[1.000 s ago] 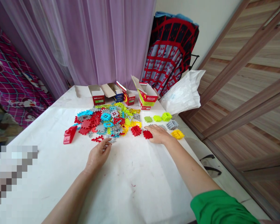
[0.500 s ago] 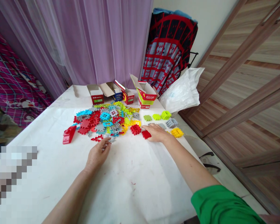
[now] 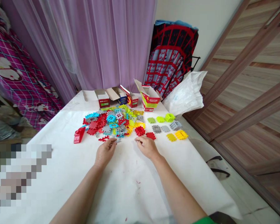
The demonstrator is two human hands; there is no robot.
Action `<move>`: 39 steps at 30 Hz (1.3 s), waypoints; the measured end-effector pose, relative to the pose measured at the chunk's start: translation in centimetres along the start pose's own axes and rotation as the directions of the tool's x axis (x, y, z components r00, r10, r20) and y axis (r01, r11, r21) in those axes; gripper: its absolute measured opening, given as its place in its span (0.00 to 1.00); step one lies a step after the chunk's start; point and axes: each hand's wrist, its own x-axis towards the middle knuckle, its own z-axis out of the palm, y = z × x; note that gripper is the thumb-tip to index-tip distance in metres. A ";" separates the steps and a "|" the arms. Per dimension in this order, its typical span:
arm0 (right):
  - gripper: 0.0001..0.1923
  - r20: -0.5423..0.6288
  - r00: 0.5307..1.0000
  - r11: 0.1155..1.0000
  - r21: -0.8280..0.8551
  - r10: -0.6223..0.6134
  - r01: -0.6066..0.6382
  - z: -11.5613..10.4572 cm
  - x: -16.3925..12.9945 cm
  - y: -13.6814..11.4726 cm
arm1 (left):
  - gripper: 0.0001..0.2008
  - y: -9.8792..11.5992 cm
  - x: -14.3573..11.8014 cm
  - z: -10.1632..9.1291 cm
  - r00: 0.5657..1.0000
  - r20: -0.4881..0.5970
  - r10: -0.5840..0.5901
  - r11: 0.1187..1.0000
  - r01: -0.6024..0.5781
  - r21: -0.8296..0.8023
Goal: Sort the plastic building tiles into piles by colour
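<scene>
Pile of interlocking plastic tiles [image 3: 114, 119] lies mid-counter [image 3: 130, 186]. Left hand [image 3: 105, 151] rests at its near edge, grip loosely curled, fingertips by a grey tile [image 3: 118, 140]. Right hand [image 3: 146, 146], grip released, sits just short of a red tile [image 3: 150, 135].

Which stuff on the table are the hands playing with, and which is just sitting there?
In play:
left hand
right hand
pile of coloured blocks
sorted green, grey, yellow and red blocks

Just lying about:
open small boxes
white plastic bag
red wedge piece
</scene>
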 end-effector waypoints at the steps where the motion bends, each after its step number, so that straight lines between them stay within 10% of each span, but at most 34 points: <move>1: 0.14 -0.016 1.000 0.999 0.046 -0.002 0.003 1.2 -0.4 -0.4 | 0.15 0.1 0.0 0.0 1.000 -0.003 0.009 1.000 -0.009 0.006; 21: 0.13 -0.164 0.978 0.976 0.191 0.132 -0.099 4.0 -0.8 0.0 | 0.11 -0.5 -3.9 -2.5 0.969 -0.152 0.196 0.967 -0.166 0.191; 39: 0.13 -0.180 0.977 0.968 0.241 0.117 -0.072 4.8 -1.0 0.6 | 0.11 -2.2 -1.3 -4.2 0.992 -0.104 0.069 0.989 -0.054 0.139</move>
